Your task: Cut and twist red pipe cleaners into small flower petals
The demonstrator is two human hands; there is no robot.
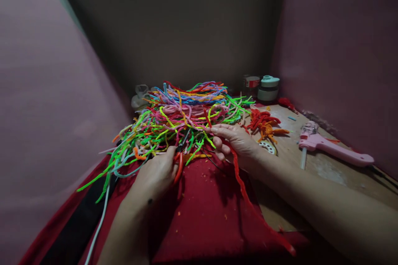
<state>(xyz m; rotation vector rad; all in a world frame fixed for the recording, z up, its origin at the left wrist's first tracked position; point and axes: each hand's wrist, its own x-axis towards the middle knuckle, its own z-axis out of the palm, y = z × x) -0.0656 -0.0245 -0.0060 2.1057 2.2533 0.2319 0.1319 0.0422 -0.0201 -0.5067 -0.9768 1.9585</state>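
A big heap of bright pipe cleaners in green, pink, yellow, blue and orange lies on a red cloth. My left hand is closed round red-handled cutters, whose dark jaws point up into the heap. My right hand rests at the heap's near edge, fingers curled on a long red pipe cleaner that trails toward me over the cloth.
Cut red and orange pieces lie right of the heap. A pink glue gun rests on the wooden table at right. Small jars stand at the back. Pink walls close in on both sides.
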